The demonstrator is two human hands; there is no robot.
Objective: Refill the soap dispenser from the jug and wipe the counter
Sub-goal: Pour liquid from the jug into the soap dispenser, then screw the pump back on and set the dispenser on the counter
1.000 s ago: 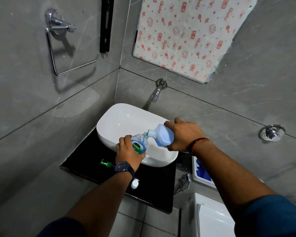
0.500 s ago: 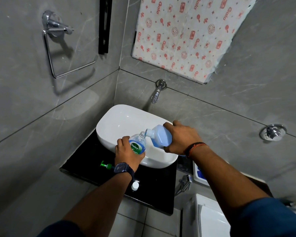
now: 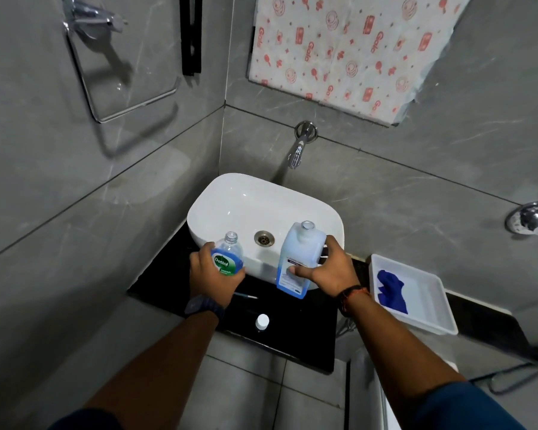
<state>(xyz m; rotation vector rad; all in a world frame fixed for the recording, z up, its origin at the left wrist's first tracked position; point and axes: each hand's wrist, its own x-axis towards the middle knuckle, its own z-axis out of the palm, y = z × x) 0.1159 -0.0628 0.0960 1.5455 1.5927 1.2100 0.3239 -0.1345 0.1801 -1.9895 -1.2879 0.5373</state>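
Black polished counter (image 3: 295, 333) fills the corner between grey stone-look walls, its bare front strip carrying only a small white cap (image 3: 262, 321) near the edge. Over the near rim of the smooth white oval basin (image 3: 230, 197), the left hand (image 3: 213, 279) is wrapped around the clear, open-necked soap dispenser (image 3: 229, 257), partly filled with blue. Well apart, the right hand (image 3: 331, 271) clasps the upright translucent rectangular jug (image 3: 298, 256), uncapped, beside a white tray (image 3: 429, 308) holding blue cloth (image 3: 392, 290).
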